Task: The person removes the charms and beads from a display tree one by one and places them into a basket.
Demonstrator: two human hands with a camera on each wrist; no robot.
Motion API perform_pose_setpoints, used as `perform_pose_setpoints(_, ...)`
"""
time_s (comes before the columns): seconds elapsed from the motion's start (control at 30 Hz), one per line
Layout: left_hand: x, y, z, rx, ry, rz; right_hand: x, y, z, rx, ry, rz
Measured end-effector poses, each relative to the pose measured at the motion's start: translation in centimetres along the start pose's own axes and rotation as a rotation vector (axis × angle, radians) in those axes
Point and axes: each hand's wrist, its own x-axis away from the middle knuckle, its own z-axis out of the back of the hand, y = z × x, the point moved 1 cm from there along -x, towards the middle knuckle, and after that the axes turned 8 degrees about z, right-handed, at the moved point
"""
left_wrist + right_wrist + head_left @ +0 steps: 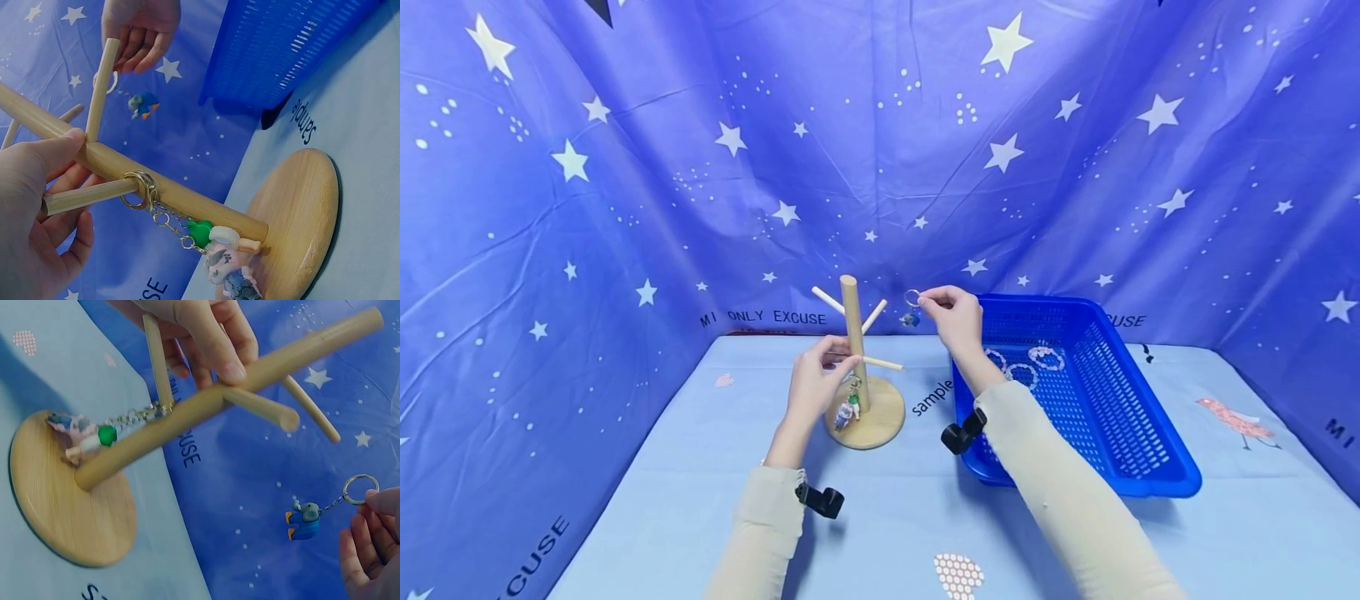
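Observation:
My right hand pinches the metal ring of a keychain, level with the upper pegs of a wooden stand and to its right. A small blue and grey animal figure with orange feet dangles from that ring by a short chain. My left hand holds the stand's post near its pegs, with the thumb against the wood. On one peg hang keychains with their rings close to the post. Their charms, a green-and-white figure and a pink-and-grey figure, dangle over the round base.
A blue plastic basket stands right of the stand, under my right forearm. Several beaded rings lie inside it. The table has a light blue printed cloth, and a starry blue curtain encloses the back and sides.

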Motion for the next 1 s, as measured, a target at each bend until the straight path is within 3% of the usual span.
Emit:
perform_pose_setpoints(0.37,0.0,-0.1,0.0,0.008,-0.003,0.005,-0.5,1.7,3.8,-0.003,-0.004,-0.059)
perform_pose_setpoints(0.7,0.1,0.2,0.1,0.018,-0.005,0.007,-0.2,3.1,7.6,0.081,-0.038,-0.074)
perform_pose_setpoints(1.0,0.1,0.1,0.1,0.011,-0.002,0.010,0.3,4.2,9.9,0.116,-0.154,-0.106)
